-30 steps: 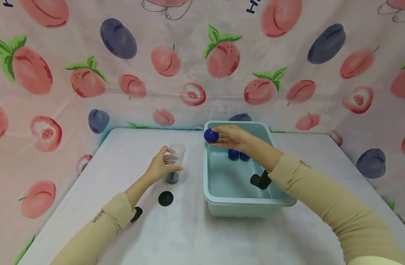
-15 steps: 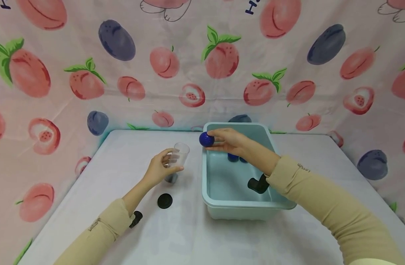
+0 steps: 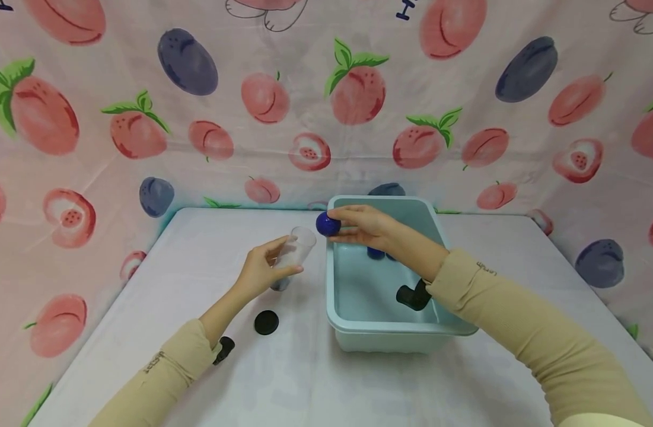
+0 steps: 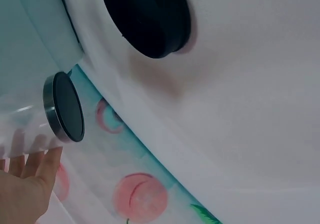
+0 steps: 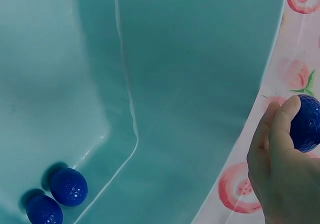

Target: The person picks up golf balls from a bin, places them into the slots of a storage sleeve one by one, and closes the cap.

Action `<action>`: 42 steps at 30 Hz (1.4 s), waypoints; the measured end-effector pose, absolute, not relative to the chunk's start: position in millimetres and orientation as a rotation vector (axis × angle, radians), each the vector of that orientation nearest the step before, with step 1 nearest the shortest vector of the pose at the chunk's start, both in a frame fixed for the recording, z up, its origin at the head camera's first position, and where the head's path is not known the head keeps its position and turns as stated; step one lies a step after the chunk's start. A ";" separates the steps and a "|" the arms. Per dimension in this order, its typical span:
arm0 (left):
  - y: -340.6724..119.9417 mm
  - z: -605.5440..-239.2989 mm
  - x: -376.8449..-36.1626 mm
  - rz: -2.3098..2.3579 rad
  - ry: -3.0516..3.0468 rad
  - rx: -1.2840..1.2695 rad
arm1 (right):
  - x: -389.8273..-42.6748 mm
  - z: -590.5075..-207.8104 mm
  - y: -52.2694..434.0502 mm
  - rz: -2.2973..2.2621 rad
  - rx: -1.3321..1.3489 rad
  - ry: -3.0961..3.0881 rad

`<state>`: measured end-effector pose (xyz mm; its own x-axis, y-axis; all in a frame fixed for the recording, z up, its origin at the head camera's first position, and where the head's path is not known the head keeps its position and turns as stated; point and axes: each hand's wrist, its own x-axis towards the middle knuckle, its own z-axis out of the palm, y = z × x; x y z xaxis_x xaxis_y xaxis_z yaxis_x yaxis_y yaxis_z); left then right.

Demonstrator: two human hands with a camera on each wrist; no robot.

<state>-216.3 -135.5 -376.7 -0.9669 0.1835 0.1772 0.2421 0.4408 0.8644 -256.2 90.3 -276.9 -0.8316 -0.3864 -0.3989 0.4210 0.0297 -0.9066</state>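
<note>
My left hand (image 3: 259, 271) holds a clear plastic cylinder (image 3: 299, 244) with a dark base, its mouth tilted right toward the blue ball. In the left wrist view, the cylinder's black base (image 4: 70, 106) faces the camera and the fingers lie along its wall. My right hand (image 3: 369, 226) pinches a dimpled blue golf ball (image 3: 327, 224) between its fingertips, just outside the bin's left rim and a little right of the cylinder's mouth. Two more blue golf balls (image 5: 68, 187) lie in the light blue bin (image 3: 331, 284). A round black lid (image 3: 266, 322) rests on the table in front of the cylinder.
The bin stands on the white-covered table (image 3: 305, 385), right of the left hand. A fruit-print cloth (image 3: 283, 148) hangs behind and at the sides. A small black piece sits at each sleeve cuff.
My left hand has lifted the cylinder and tipped its mouth to the right. My right hand has brought the golf ball left, past the bin's rim, closer to the cylinder.
</note>
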 end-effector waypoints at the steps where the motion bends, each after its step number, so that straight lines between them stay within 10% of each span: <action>1: -134.2 -376.4 -216.5 -1.595 -2.611 -0.381 | -256.2 -277.2 89.3 -1.855 0.034 1.754; 42: -131.3 -375.2 -222.8 -1.631 -2.576 -0.363 | -277.3 -286.6 115.8 -1.755 0.001 1.865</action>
